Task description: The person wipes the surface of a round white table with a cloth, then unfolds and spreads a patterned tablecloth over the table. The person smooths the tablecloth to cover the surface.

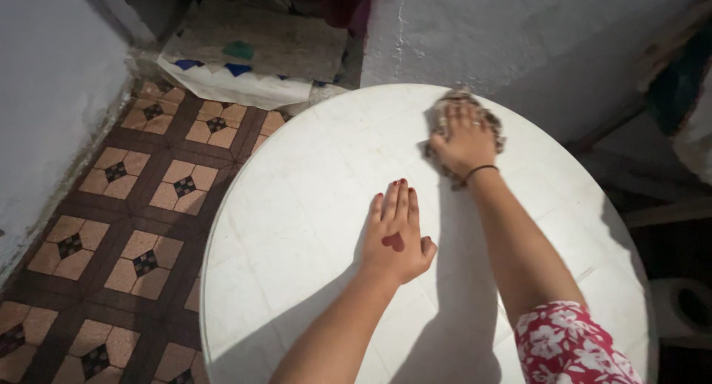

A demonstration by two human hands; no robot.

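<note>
A round white table (pixel 297 206) fills the middle of the view. My left hand (pixel 395 235) lies flat on its top, palm down, fingers together and pointing away from me, holding nothing. My right hand (pixel 463 140) reaches to the far side of the table and presses down on a crumpled brownish cloth (pixel 495 124), whose edges show around my fingers. A thin dark band circles my right wrist, and a red floral sleeve covers my right upper arm.
A patterned brown and tan tiled floor (pixel 126 206) lies left of the table. A mat with blue triangles (pixel 245 57) sits in the doorway beyond. White walls (pixel 519 35) stand close behind and left. Dark clutter and a pale round object (pixel 682 306) lie at right.
</note>
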